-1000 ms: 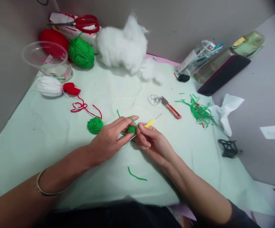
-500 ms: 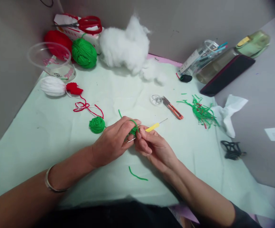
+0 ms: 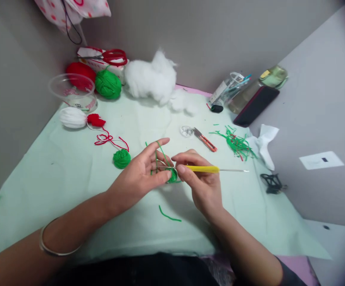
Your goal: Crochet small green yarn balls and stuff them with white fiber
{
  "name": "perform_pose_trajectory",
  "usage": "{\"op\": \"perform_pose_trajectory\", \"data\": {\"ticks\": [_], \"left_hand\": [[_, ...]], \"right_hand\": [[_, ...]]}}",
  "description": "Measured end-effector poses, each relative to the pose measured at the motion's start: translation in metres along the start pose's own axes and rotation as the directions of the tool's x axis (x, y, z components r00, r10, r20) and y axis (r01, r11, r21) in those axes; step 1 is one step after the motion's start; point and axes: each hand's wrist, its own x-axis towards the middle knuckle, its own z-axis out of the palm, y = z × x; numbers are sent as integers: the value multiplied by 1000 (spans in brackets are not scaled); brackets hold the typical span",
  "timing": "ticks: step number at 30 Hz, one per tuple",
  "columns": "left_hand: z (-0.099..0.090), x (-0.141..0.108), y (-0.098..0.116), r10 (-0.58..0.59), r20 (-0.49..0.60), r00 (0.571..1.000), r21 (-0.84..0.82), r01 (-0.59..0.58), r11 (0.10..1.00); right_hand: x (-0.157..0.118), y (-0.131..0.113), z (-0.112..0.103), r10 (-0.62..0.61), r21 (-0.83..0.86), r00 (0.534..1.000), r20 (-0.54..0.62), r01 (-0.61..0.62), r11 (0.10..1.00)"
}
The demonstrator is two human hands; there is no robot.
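Note:
Between thumb and fingers, my left hand (image 3: 141, 171) pinches a small green crocheted piece (image 3: 173, 175), with green yarn looped over its raised index finger. My right hand (image 3: 200, 182) grips a crochet hook by its yellow handle (image 3: 204, 169); the thin metal tip reaches left to the green piece, and the other metal end points right. A small green yarn ball (image 3: 121, 158) lies left of my left hand. On the cloth below the hands is a loose green strand (image 3: 169, 214).
Behind are white stuffing (image 3: 151, 79), a green yarn ball (image 3: 108, 84), a plastic tub (image 3: 71, 89) and red scissors (image 3: 114, 57). Orange snips (image 3: 205, 140), green yarn scraps (image 3: 238, 143), a phone (image 3: 256, 106) and a black clip (image 3: 272, 184) are at the right.
My left index finger has lifted and stretched the yarn. My right hand has moved right and now holds the yellow hook level against the green piece. The view has shifted.

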Motion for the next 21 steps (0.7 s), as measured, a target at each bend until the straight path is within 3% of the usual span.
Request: {"op": "perform_pose_trajectory", "data": {"ticks": [3, 7, 11, 15, 21], "left_hand": [[3, -6, 2, -11, 5, 1000, -84, 11, 996], [6, -14, -1, -20, -24, 1000, -122, 17, 992], [11, -24, -9, 31, -43, 999, -61, -33, 998], [17, -38, -17, 88, 10, 996, -99, -87, 991], [23, -50, -21, 87, -16, 996, -157, -88, 984]], "right_hand": [[-8, -9, 0, -169, -105, 983, 69, 176, 979], [-24, -16, 2, -293, -286, 941, 172, 332, 899], [-40, -14, 6, -267, -261, 961, 77, 278, 925], [-51, -14, 8, -267, -179, 963, -36, 257, 950], [-63, -19, 4, -246, -178, 968, 43, 250, 952]]}}
